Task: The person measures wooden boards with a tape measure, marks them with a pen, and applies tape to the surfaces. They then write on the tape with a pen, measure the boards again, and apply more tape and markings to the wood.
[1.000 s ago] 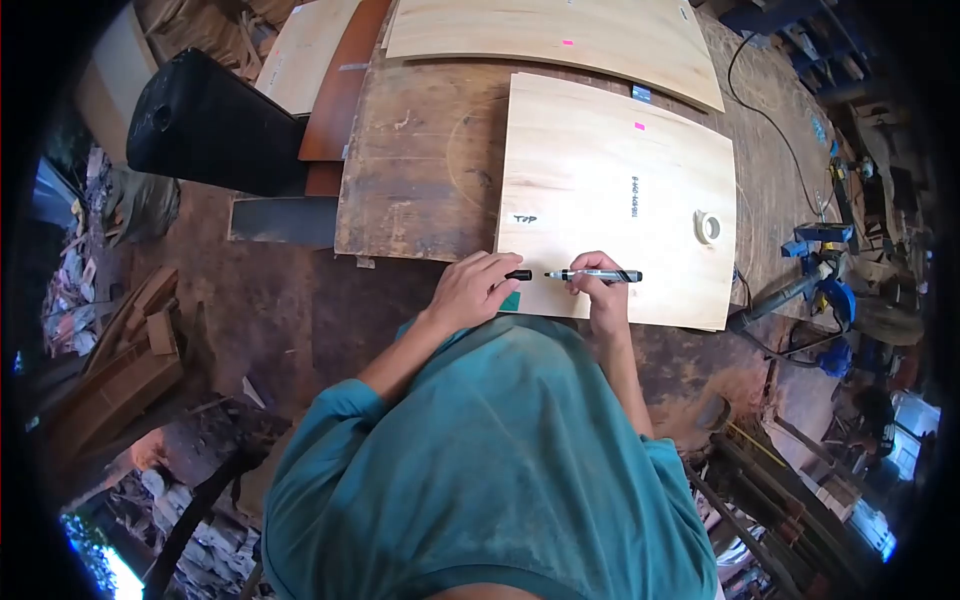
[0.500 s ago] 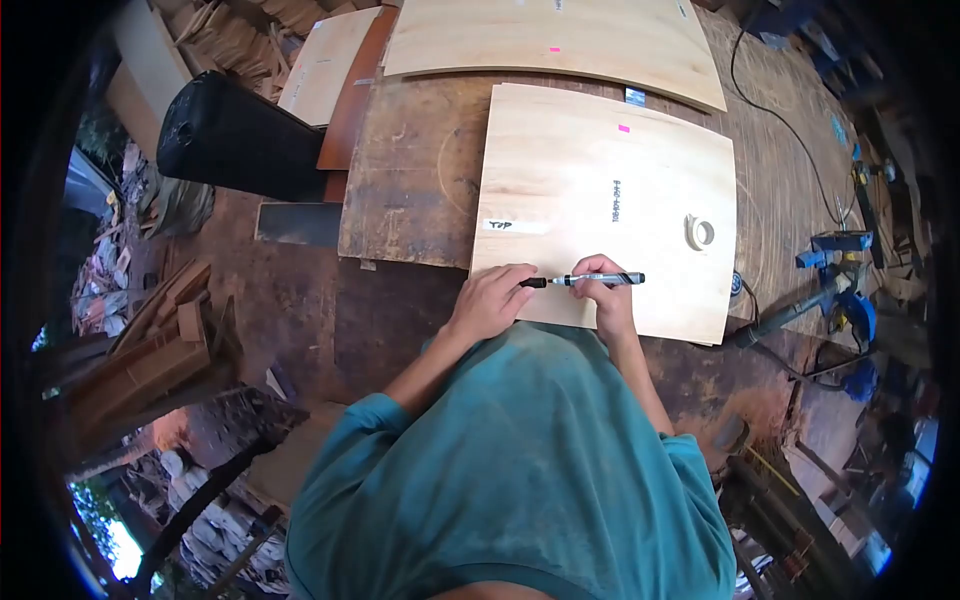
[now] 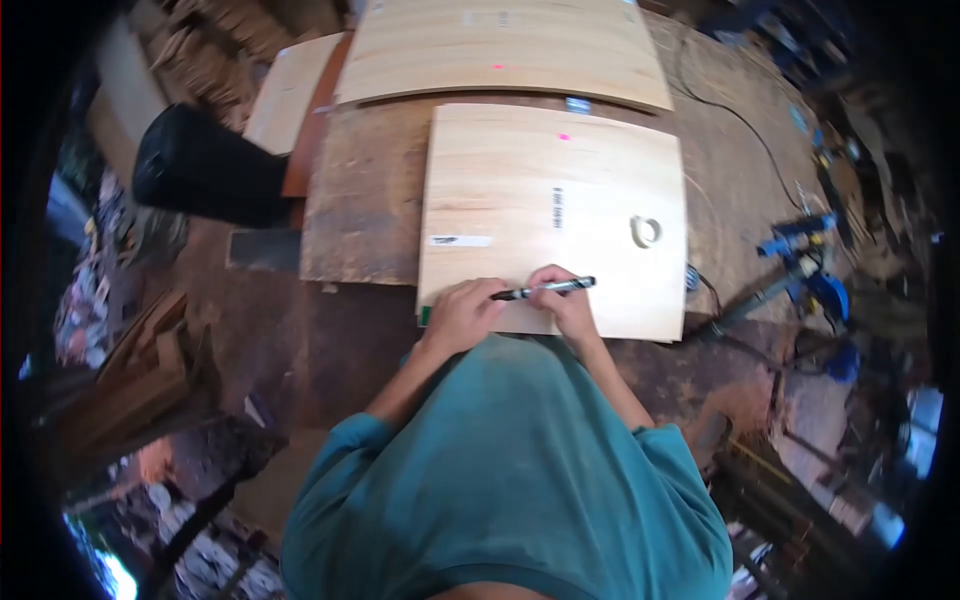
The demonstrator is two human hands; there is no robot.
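My right hand (image 3: 567,305) grips a marker pen (image 3: 573,285) with a silver-and-black barrel, held almost level over the near edge of a pale plywood panel (image 3: 600,190). The black marker cap (image 3: 503,295) is pinched in the fingers of my left hand (image 3: 465,315), and it meets the pen's tip end. On the panel's left side a white tape strip (image 3: 462,241) carries dark handwriting. A roll of masking tape (image 3: 644,232) lies flat toward the right. The panel also bears a pink sticker (image 3: 564,137) and printed black characters (image 3: 558,207).
Another plywood panel (image 3: 500,50) lies farther back on the worn wooden table (image 3: 360,190). A black padded object (image 3: 210,165) stands left of the table. Blue clamps (image 3: 800,235) and a dark cable (image 3: 750,125) are at the right. Scrap wood (image 3: 135,380) is piled at lower left.
The gap between cap and marker has closed as my hands came together. The whole view has shifted, so the panels and table appear farther left.
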